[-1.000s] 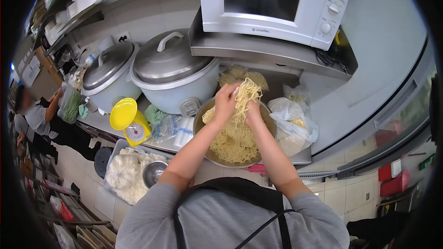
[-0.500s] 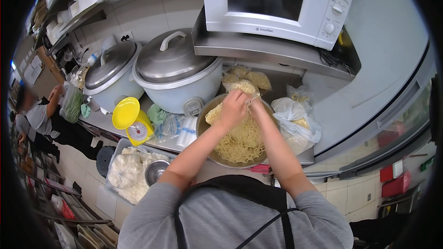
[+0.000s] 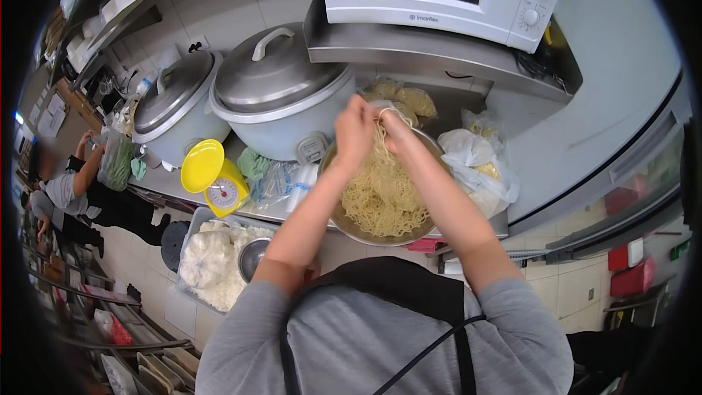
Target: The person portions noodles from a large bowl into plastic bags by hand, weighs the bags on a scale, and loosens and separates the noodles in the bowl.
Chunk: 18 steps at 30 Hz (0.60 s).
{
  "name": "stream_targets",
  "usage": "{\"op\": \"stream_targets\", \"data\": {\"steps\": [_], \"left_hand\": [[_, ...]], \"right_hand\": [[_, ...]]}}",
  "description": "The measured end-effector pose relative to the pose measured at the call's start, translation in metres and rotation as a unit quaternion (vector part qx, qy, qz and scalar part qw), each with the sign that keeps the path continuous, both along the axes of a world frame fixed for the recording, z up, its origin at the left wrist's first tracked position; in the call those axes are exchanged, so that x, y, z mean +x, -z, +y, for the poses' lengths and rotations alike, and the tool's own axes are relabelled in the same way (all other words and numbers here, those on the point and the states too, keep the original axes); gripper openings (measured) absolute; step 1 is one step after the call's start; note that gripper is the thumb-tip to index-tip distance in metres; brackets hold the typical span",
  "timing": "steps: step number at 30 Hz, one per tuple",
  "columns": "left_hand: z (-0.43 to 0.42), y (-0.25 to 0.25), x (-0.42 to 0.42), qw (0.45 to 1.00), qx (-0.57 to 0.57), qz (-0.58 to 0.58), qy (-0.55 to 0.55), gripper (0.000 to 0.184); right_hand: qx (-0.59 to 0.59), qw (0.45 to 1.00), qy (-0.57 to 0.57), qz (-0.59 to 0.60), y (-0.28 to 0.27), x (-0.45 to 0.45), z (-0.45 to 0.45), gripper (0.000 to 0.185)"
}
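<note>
A large metal bowl [image 3: 341, 218] on the counter holds a heap of pale yellow noodles [image 3: 384, 205]. Above its far side, my left hand [image 3: 356, 133] is closed, fingers pointing up. Close beside it, my right hand [image 3: 397, 133] is closed around noodles, with strands looping over its top and hanging between the two hands into the bowl. What lies inside the left hand's fingers is partly hidden, but strands run up against it. Behind the bowl lie bagged noodles [image 3: 417, 102]. A white plastic bag [image 3: 468, 150] with noodles rests to the right.
Two lidded rice cookers [image 3: 281, 77] stand at the back left, beside a yellow scale [image 3: 223, 192]. A microwave [image 3: 439, 0] sits on a low shelf overhead. Below the counter, a tub of rice [image 3: 219, 294] holds a metal bowl [image 3: 252, 257]. Another person [image 3: 80, 183] stands far left.
Both hands have risen and drawn slightly apart at the bowl's far side. The noodle bunch beside my left hand is gone from there; strands now hang down between the hands.
</note>
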<state>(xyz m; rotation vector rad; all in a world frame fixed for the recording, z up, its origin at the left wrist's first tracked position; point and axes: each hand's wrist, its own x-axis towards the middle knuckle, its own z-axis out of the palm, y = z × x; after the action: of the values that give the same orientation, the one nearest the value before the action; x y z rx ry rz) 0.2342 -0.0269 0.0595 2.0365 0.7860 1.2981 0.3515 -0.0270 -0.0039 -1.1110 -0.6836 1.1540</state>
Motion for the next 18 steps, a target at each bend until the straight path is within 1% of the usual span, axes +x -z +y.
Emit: {"op": "stream_targets", "data": {"steps": [1, 2, 3, 4, 5, 6, 7, 8, 9, 10, 11, 12, 13, 14, 15, 16, 17, 18], "left_hand": [[0.014, -0.004, -0.001, 1.0, 0.005, -0.007, -0.002, 0.007], [0.022, -0.004, -0.003, 1.0, 0.009, -0.015, -0.004, 0.008], [0.022, -0.004, -0.001, 1.0, 0.008, -0.012, -0.004, 0.008], [0.019, -0.003, 0.001, 0.998, 0.055, -0.002, 0.003, 0.007], [0.018, -0.002, 0.002, 0.995, 0.102, 0.008, 0.011, 0.007], [0.023, 0.005, 0.002, 0.995, 0.1, 0.012, 0.011, 0.007], [0.034, 0.018, 0.002, 0.999, 0.045, 0.003, 0.021, 0.006], [0.045, 0.029, 0.001, 0.999, -0.01, -0.005, 0.031, 0.007], [0.055, 0.034, -0.001, 0.999, -0.012, 0.0, 0.034, 0.007], [0.066, 0.036, -0.004, 0.977, -0.186, -0.069, 0.074, 0.011], [0.076, 0.038, -0.009, 0.919, -0.354, -0.135, 0.11, 0.015], [0.083, 0.037, -0.015, 0.894, -0.395, -0.15, 0.149, 0.019], [0.083, 0.035, -0.018, 0.894, -0.395, -0.149, 0.148, 0.019], [0.084, 0.033, -0.021, 0.886, -0.409, -0.152, 0.161, 0.019], [0.084, 0.03, -0.025, 0.877, -0.422, -0.154, 0.173, 0.019], [0.083, 0.027, -0.03, 0.876, -0.424, -0.152, 0.171, 0.019], [0.082, 0.024, -0.035, 0.88, -0.416, -0.116, 0.197, 0.018], [0.08, 0.019, -0.038, 0.882, -0.407, -0.08, 0.223, 0.017]], "right_hand": [[-0.033, 0.999, -0.015, 0.009, -0.016, -0.008, -0.005, 0.022], [-0.097, 0.994, -0.046, 0.022, -0.032, -0.014, -0.011, 0.022], [-0.097, 0.994, -0.046, 0.026, -0.041, -0.015, -0.01, 0.022], [-0.085, 0.948, -0.082, -0.297, -0.05, -0.015, -0.008, 0.021], [-0.063, 0.8, -0.11, -0.587, -0.055, -0.016, -0.01, 0.02], [-0.03, 0.744, -0.074, -0.663, -0.06, -0.023, -0.016, 0.021], [-0.031, 0.746, -0.074, -0.661, -0.054, -0.025, -0.014, 0.021], [-0.067, 0.687, -0.074, -0.72, -0.049, -0.026, -0.01, 0.021], [-0.104, 0.623, -0.074, -0.772, -0.044, -0.026, -0.008, 0.021], [-0.136, 0.678, -0.139, -0.709, -0.066, -0.027, -0.015, 0.025], [-0.138, 0.68, -0.138, -0.707, -0.068, -0.018, -0.01, 0.025], [-0.109, 0.665, -0.256, -0.693, -0.07, -0.006, -0.003, 0.027], [-0.077, 0.639, -0.369, -0.671, -0.082, -0.007, -0.006, 0.029], [-0.111, 0.612, -0.379, -0.685, -0.093, -0.007, -0.014, 0.045], [-0.11, 0.613, -0.38, -0.684, -0.1, -0.014, -0.025, 0.045], [-0.13, 0.577, -0.324, -0.738, -0.103, -0.02, -0.036, 0.052], [-0.15, 0.537, -0.265, -0.787, -0.107, -0.024, -0.046, 0.06], [-0.15, 0.537, -0.266, -0.787, -0.116, -0.027, -0.056, 0.06]]}}
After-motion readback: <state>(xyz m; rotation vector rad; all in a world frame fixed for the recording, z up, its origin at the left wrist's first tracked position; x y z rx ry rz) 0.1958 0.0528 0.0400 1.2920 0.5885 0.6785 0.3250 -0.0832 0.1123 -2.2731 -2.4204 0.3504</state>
